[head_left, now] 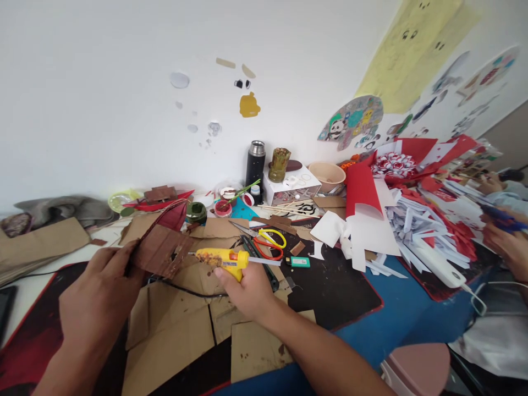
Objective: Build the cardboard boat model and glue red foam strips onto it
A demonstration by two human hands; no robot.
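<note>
My left hand (101, 294) is closed on a brown-painted cardboard piece (160, 253), which has a curved reddish part rising behind it. In my right hand (253, 289) is a yellow hot glue gun (223, 259), its body stained brown and a clear glue stick (266, 262) jutting from the back. The gun's nozzle points left, close to the painted cardboard's right edge; whether it touches I cannot tell. Beneath both hands lie flat cardboard sheets (173, 341). Just behind the gun rest scissors (270, 242) with orange and yellow handles.
Paint jars (196, 212), a black flask (256, 165) and a white box (292, 187) stand along the wall. Red paper (363, 190) and a heap of white paper strips (412, 225) lie to the right. Another person's hand (505, 242) is at the far right.
</note>
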